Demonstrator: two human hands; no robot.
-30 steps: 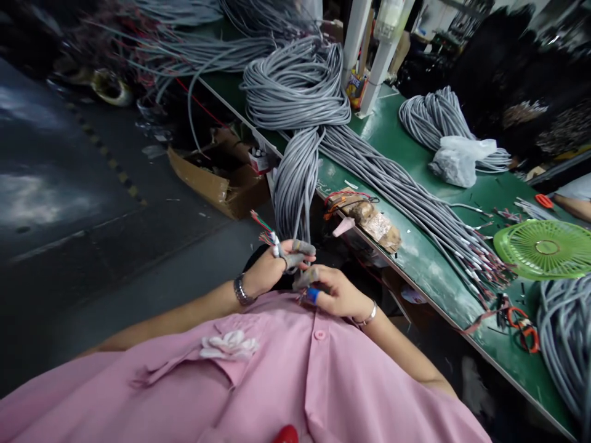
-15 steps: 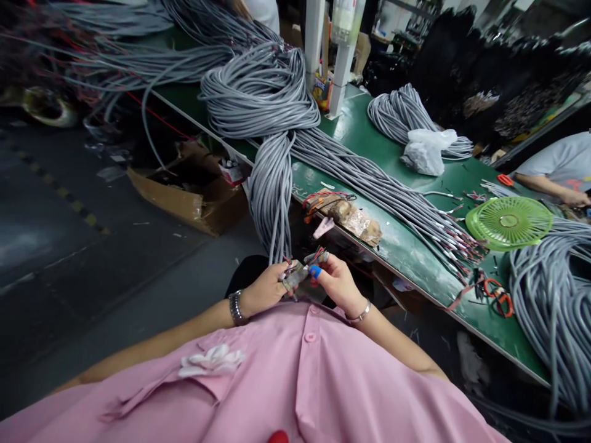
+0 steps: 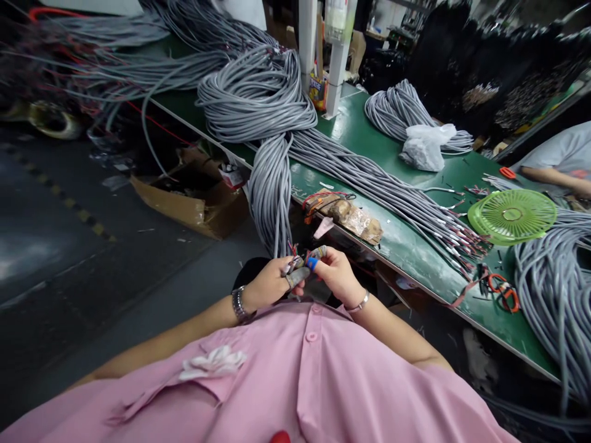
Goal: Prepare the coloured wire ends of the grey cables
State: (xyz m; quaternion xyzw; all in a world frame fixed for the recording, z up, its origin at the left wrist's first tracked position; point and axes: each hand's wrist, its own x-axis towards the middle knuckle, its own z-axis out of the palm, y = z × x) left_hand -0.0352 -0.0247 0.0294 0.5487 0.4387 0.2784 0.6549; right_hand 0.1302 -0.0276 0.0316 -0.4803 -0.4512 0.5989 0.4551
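A bundle of grey cables hangs over the table edge, and its lower ends reach my hands in front of my shirt. My left hand is closed around the cable ends, its thumb wrapped in grey tape. Thin coloured wires stick up between the fingers. Close against it, my right hand pinches at the same wires, with blue tape on its thumb and a greyish wrap on a finger. The exact wire between the right fingertips is too small to make out.
On the green table lie coiled grey cables, a cable row with stripped ends, a plastic bag, a green fan and orange-handled scissors. A cardboard box stands on the floor. Another person's arm is at right.
My hands have drawn closer together, and the left thumb has turned over the wires. The coloured wires by my right hand no longer stick up as they did. The view has shifted slightly.
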